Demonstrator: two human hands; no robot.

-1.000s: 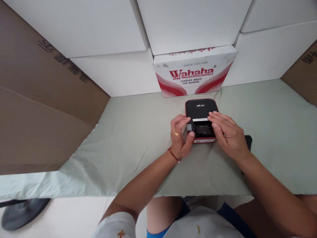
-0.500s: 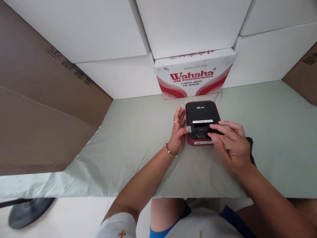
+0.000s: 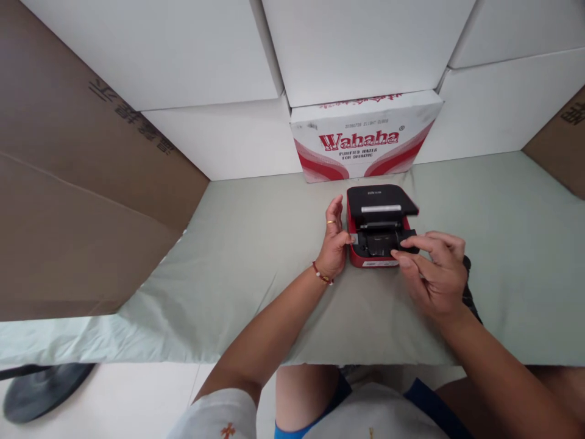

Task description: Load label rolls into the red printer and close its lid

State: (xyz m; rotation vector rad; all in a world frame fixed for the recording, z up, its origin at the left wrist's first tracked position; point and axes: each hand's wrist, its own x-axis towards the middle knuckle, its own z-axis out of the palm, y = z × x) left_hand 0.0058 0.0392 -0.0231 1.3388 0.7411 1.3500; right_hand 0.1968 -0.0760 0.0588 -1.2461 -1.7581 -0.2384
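Observation:
A small black label printer (image 3: pixel 381 194) with a red body sits on the cloth, its lid tilted up at the front and dark inner parts showing below it. My left hand (image 3: pixel 335 247) grips the printer's left side, thumb on a grey tab and the other fingers along the red wall. Over the front right corner is my right hand (image 3: pixel 436 268), fingers bent and slightly apart, fingertips at the black front panel (image 3: pixel 381 245). Nothing shows between those fingertips. A black object (image 3: pixel 470 299), perhaps a cable, lies partly hidden behind the right wrist.
A white and red water carton (image 3: pixel 365 143) stands behind the printer, against stacked white boxes (image 3: pixel 237 143). Brown cardboard (image 3: pixel 82 201) rises on the left, and another brown box (image 3: pixel 557 140) on the right. Pale green cloth (image 3: pixel 247 244) covers the table. A black round base (image 3: pixel 46 393) is on the floor.
The printer's lid has swung up from shut to partly open, baring its inside. My right fingertips have shifted slightly right and down. My left thumb stays at the grey tab.

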